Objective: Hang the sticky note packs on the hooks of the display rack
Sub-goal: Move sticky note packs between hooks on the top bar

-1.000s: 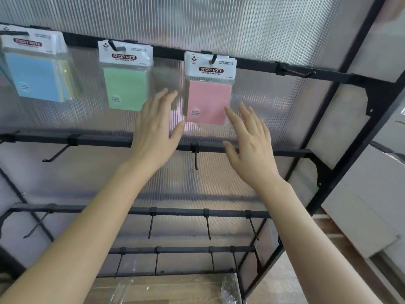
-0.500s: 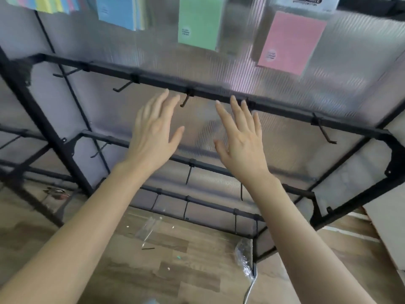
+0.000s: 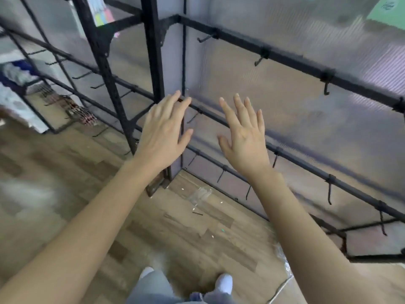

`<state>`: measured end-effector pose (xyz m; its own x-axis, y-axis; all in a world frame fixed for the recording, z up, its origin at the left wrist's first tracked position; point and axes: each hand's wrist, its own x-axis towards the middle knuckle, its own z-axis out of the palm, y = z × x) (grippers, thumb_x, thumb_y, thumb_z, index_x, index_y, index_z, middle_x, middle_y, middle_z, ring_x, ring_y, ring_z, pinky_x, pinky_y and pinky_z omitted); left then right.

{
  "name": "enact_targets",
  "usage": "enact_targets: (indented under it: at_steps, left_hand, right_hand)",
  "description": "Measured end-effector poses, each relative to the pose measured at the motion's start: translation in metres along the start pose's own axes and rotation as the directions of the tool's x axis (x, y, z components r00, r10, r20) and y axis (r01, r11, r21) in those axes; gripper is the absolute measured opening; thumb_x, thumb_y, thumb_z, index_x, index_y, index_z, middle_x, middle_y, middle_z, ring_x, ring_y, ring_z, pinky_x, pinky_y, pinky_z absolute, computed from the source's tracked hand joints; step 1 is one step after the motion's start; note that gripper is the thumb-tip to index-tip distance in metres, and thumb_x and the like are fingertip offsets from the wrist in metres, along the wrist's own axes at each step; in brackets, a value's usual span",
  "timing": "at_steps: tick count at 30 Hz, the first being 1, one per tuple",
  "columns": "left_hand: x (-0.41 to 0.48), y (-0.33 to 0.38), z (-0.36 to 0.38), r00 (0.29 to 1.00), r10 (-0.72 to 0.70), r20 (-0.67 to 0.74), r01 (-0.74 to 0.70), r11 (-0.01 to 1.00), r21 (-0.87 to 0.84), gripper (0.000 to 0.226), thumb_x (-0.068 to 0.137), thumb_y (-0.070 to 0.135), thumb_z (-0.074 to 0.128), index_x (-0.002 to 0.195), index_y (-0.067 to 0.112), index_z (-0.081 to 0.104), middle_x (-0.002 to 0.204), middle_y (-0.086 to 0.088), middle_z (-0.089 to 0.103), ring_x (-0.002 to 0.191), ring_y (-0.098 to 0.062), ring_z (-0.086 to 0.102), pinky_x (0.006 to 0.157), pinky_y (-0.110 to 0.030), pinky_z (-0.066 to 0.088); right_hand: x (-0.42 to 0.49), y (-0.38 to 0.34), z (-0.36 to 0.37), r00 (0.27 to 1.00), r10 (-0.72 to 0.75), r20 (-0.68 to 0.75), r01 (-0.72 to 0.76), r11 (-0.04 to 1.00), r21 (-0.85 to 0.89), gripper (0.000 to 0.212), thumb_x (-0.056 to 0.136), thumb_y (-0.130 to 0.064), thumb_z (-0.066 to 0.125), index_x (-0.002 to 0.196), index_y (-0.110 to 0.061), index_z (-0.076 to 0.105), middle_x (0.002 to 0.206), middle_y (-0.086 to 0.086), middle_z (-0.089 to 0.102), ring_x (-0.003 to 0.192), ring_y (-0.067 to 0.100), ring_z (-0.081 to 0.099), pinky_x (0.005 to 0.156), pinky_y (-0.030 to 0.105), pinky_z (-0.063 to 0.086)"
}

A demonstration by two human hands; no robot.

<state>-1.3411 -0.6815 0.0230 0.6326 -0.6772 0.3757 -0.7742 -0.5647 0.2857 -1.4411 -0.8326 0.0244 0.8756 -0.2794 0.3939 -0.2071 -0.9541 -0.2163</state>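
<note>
Both hands are spread flat and empty, left hand (image 3: 163, 137) and right hand (image 3: 244, 137) raised before the display rack (image 3: 291, 62), green pack (image 3: 386, 9) above.

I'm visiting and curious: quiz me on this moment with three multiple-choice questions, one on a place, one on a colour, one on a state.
1. Where does the clear wrapper lie? A on a hook; B on the wooden floor; C in a hand.
2. What colour is the pack at the top right edge? A red; B black; C green.
3. How are the left hand and right hand? A open, empty; B gripping packs; C fists.
Answers: B, it lies on the floor; C, its visible corner is green; A, fingers spread, holding nothing.
</note>
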Motion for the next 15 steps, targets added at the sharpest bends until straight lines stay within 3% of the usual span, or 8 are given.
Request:
enact_targets:
  at_steps: [8,15]
  left_hand:
    - [-0.046,-0.133,-0.05,0.988,-0.148,0.042,0.143,0.984,0.102,0.06,0.092,0.03,0.05,0.145,0.015,0.025,0.153,-0.01,0.018,0.14,-0.027,0.014,0.112,-0.043,0.011]
    - [-0.075,-0.205,-0.067,0.951,-0.307,0.031,0.301,0.947,0.114,0.061,0.093,0.033,0.05,0.145,0.017,0.023,0.154,-0.009,0.016,0.14,-0.027,0.014,0.112,-0.043,0.013]
  right_hand:
    - [0.04,-0.129,0.068,0.994,-0.09,0.064,0.085,0.994,0.072,0.067,0.089,-0.017,0.057,0.147,-0.017,0.024,0.154,0.016,0.018,0.143,0.035,0.009,0.114,0.049,0.003]
    - [0.066,-0.202,0.113,0.964,-0.235,0.123,0.212,0.962,0.173,0.067,0.086,-0.01,0.057,0.146,-0.014,0.028,0.151,0.019,0.024,0.141,0.038,0.014,0.114,0.048,0.005]
